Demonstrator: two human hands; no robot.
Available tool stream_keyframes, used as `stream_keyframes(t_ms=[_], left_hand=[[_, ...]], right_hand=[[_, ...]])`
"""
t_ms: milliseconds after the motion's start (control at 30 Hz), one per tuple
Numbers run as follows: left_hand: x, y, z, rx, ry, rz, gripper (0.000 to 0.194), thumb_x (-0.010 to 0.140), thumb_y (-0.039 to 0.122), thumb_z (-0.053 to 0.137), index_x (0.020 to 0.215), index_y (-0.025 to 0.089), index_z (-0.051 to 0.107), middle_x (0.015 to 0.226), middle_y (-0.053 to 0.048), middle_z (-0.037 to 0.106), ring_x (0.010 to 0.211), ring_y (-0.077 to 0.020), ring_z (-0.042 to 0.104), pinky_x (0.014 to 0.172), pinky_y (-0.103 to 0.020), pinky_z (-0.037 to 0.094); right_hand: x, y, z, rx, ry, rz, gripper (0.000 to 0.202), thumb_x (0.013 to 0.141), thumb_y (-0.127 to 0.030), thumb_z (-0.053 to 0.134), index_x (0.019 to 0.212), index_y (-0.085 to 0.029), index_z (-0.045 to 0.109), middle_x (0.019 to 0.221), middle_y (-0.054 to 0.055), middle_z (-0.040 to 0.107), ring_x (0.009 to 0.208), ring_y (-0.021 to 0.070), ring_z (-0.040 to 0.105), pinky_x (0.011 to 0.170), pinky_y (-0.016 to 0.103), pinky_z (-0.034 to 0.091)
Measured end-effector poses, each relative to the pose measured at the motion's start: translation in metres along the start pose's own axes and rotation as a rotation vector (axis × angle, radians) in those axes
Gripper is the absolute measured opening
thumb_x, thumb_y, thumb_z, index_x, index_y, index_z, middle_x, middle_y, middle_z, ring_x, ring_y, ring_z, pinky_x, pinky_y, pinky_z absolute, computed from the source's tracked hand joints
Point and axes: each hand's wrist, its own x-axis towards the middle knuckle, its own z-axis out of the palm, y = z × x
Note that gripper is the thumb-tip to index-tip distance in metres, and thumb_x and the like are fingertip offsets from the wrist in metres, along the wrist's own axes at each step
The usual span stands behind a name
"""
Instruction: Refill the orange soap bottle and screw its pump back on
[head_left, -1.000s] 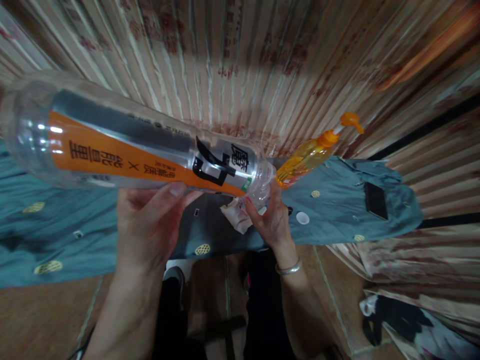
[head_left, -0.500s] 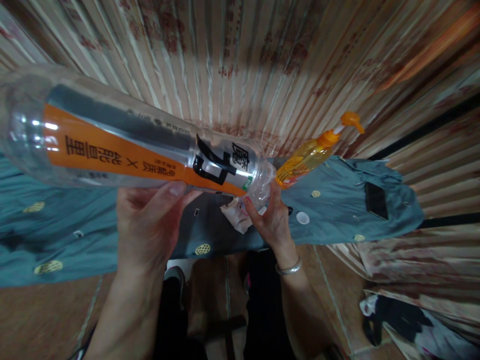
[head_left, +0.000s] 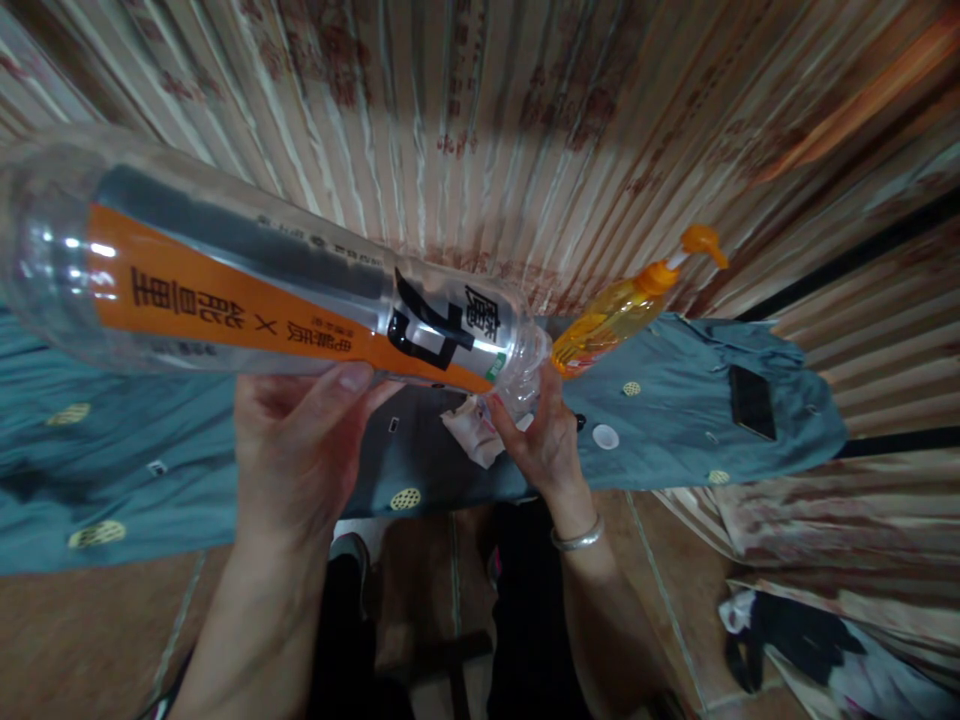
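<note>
A large clear plastic bottle (head_left: pixel 307 290) with an orange, grey and silver label is held up sideways close to the camera, its neck toward the right. My left hand (head_left: pixel 300 440) grips its body from below, thumb on the label. At the neck end, the fingers of my right hand (head_left: pixel 544 430) are closed around the bottle; whether a cap is there is hidden. Just behind that hand stands a pump bottle (head_left: pixel 609 325) of yellow-orange liquid. A crumpled whitish cloth or tissue (head_left: pixel 474 430) lies below the neck, and a small white round disc (head_left: pixel 605 436) is right of my right hand.
A blue-green cloth with yellow patterned spots covers the long table (head_left: pixel 675 400). Toward its right end lies a dark phone (head_left: pixel 752 400). Pleated patterned curtains (head_left: pixel 450 130) hang behind. On the tiled floor at lower right is a dark and white bundle (head_left: pixel 810 640).
</note>
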Motion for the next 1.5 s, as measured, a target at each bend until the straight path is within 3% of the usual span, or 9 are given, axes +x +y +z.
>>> stream_keyframes(t_ms=[467, 667, 867, 1133, 1267, 1500], left_hand=[[-0.0004, -0.0003, -0.0007, 0.026, 0.014, 0.007, 0.029, 0.062, 0.026, 0.106, 0.071, 0.022, 0.079, 0.092, -0.003, 0.088, 0.087, -0.0250, 0.085, 0.084, -0.046, 0.076], [0.0000, -0.0016, -0.0012, 0.018, -0.007, 0.016, 0.036, 0.062, 0.025, 0.106, 0.089, 0.024, 0.083, 0.090, 0.000, 0.086, 0.092, -0.0265, 0.085, 0.095, -0.054, 0.074], [-0.0003, -0.0012, -0.0029, 0.030, -0.015, 0.019, 0.045, 0.066, 0.024, 0.104, 0.105, 0.027, 0.081, 0.089, -0.002, 0.086, 0.091, -0.0282, 0.085, 0.089, -0.053, 0.075], [-0.0003, -0.0003, 0.0005, 0.003, 0.000, 0.016, 0.032, 0.065, 0.021, 0.103, 0.085, 0.025, 0.079, 0.086, -0.001, 0.085, 0.093, -0.0283, 0.085, 0.088, -0.050, 0.075], [-0.0002, -0.0010, 0.0000, -0.002, -0.001, 0.012, 0.029, 0.064, 0.022, 0.104, 0.077, 0.022, 0.077, 0.086, -0.001, 0.084, 0.093, -0.0268, 0.084, 0.095, -0.051, 0.073], [0.0003, -0.0003, 0.0020, -0.003, 0.036, 0.003, 0.049, 0.059, 0.021, 0.106, 0.101, 0.029, 0.082, 0.084, 0.000, 0.085, 0.087, -0.0270, 0.084, 0.090, -0.055, 0.074]], right_hand=[[-0.0012, 0.0006, 0.0004, 0.021, -0.018, 0.002, 0.076, 0.101, -0.045, 0.070, 0.162, -0.016, 0.036, 0.131, 0.022, 0.078, 0.109, 0.0365, 0.083, 0.087, 0.053, 0.071], [-0.0015, -0.0010, -0.0002, 0.040, -0.027, 0.027, 0.072, 0.102, -0.041, 0.069, 0.162, -0.019, 0.037, 0.135, 0.022, 0.076, 0.112, 0.0357, 0.082, 0.090, 0.054, 0.070], [-0.0011, -0.0020, 0.0000, 0.032, 0.003, 0.019, 0.070, 0.104, -0.050, 0.066, 0.158, -0.014, 0.042, 0.131, 0.023, 0.078, 0.109, 0.0359, 0.083, 0.088, 0.052, 0.071], [0.0001, -0.0022, -0.0011, 0.012, -0.021, 0.038, 0.072, 0.103, -0.054, 0.065, 0.158, -0.013, 0.041, 0.133, 0.023, 0.078, 0.111, 0.0356, 0.083, 0.091, 0.051, 0.071], [0.0012, -0.0030, -0.0021, 0.018, -0.047, 0.060, 0.072, 0.102, -0.055, 0.065, 0.156, -0.013, 0.043, 0.130, 0.024, 0.078, 0.107, 0.0369, 0.084, 0.088, 0.053, 0.071], [0.0020, -0.0035, -0.0035, 0.018, -0.031, 0.039, 0.071, 0.104, -0.057, 0.063, 0.157, -0.014, 0.042, 0.129, 0.023, 0.079, 0.105, 0.0356, 0.084, 0.084, 0.049, 0.071]])
